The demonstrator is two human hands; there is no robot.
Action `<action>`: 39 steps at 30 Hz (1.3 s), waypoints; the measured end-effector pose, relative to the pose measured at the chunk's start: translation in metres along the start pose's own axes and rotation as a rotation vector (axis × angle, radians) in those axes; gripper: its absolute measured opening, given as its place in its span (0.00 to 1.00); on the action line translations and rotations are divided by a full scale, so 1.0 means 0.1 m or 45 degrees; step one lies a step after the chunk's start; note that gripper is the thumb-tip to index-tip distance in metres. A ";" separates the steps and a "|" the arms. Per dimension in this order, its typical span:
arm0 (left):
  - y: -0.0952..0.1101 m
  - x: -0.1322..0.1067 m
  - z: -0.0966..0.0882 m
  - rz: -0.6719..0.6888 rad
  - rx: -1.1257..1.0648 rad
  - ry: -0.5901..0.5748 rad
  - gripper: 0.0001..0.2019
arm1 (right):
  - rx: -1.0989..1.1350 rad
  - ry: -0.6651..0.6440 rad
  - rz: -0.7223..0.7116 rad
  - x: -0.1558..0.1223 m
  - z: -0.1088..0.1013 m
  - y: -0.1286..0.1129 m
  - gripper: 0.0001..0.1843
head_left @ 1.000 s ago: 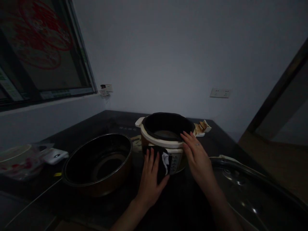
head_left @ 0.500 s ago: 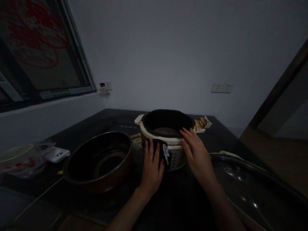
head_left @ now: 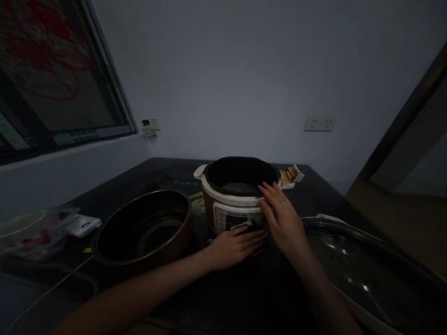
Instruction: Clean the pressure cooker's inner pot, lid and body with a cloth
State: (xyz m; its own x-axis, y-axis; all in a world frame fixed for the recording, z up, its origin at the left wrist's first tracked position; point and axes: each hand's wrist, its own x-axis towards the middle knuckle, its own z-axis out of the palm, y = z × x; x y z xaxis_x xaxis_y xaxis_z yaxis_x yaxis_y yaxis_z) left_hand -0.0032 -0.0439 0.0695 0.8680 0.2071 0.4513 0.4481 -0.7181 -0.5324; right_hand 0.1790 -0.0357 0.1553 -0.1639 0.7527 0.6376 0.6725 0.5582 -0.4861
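An open electric cooker point(head_left: 233, 204), cream rim with a brown body and a control panel, stands on the dark counter point(head_left: 167, 173). My left hand point(head_left: 234, 245) lies low against the cooker's front base, fingers together and pressed on a dark cloth point(head_left: 248, 226) that shows only at its edge. My right hand point(head_left: 282, 223) rests on the cooker's right rim and side, fingers spread, a ring on one finger. The cooker's dark inner cavity point(head_left: 240, 177) holds nothing I can see.
A large dark inner pot point(head_left: 143, 231) sits left of the cooker. A big lid point(head_left: 363, 270) lies at the right front. A white device point(head_left: 83, 225) and a plastic-wrapped dish point(head_left: 28, 232) are at far left. A small box point(head_left: 293, 174) sits behind the cooker. Wall sockets point(head_left: 318, 123) are behind.
My left hand has slid with the cloth from the cooker's upper front down to its base and turned sideways, uncovering the control panel. The right hand stays on the rim.
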 end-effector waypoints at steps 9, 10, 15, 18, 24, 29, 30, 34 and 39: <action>-0.29 0.55 -0.32 -0.100 0.051 0.059 0.16 | 0.017 -0.024 0.001 -0.01 -0.01 0.03 0.23; -0.28 0.54 -0.31 -0.080 0.059 0.055 0.15 | 0.017 -0.023 0.002 0.00 -0.01 0.02 0.23; -0.10 0.28 -0.10 0.125 0.081 -0.113 0.13 | 0.012 -0.012 0.007 0.01 -0.02 0.01 0.23; -0.02 0.12 0.02 0.214 0.115 -0.164 0.14 | -0.001 -0.014 0.006 0.01 -0.02 0.00 0.23; 0.01 -0.11 0.15 0.256 0.154 -0.220 0.21 | -0.016 -0.021 -0.008 0.00 -0.02 0.01 0.23; 0.05 -0.24 0.20 0.197 0.210 -0.301 0.29 | -0.021 -0.014 -0.036 -0.01 0.00 0.03 0.23; 0.05 -0.25 0.19 0.180 0.218 -0.313 0.30 | -0.018 -0.016 -0.037 -0.01 0.00 0.04 0.23; 0.00 -0.36 0.11 0.141 0.198 -0.337 0.30 | 0.001 -0.023 -0.041 -0.02 0.00 0.05 0.23; -0.11 -0.62 -0.01 0.072 0.125 -0.339 0.34 | 0.012 -0.012 -0.066 -0.02 0.01 0.05 0.23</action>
State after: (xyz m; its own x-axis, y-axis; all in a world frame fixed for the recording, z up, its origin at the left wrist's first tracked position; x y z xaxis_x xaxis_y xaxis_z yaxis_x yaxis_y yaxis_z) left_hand -0.0622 -0.0493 0.0477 0.9119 0.3452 0.2219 0.4049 -0.6682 -0.6242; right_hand 0.1822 -0.0340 0.1513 -0.2055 0.7258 0.6565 0.6561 0.5999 -0.4579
